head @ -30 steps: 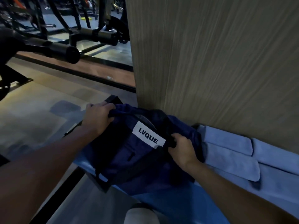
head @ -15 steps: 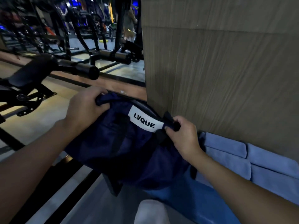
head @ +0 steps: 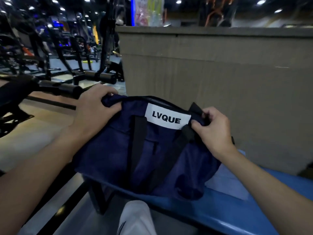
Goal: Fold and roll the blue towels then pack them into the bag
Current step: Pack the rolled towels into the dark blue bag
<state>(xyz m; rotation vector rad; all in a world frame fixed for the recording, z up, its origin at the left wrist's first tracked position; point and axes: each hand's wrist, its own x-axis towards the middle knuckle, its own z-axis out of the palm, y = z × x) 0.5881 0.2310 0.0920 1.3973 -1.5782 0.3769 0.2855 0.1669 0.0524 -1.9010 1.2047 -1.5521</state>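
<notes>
The dark navy fabric bag (head: 145, 155) hangs between both hands above the blue bench (head: 237, 211). The left hand (head: 92, 112) and right hand (head: 214, 131) clamp curled fingers on its top corners. Between them, a white label (head: 167, 118) reads "LVQUE".

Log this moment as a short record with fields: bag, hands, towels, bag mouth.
bag: navy bag, white LVQUE label facing the camera, its bottom on the blue bench
hands: left hand grips the bag's top left edge; right hand pinches its top right corner
towels: one light blue towel in view, flat on the bench, partly under the bag's right end
bag mouth: cannot tell whether open
</notes>
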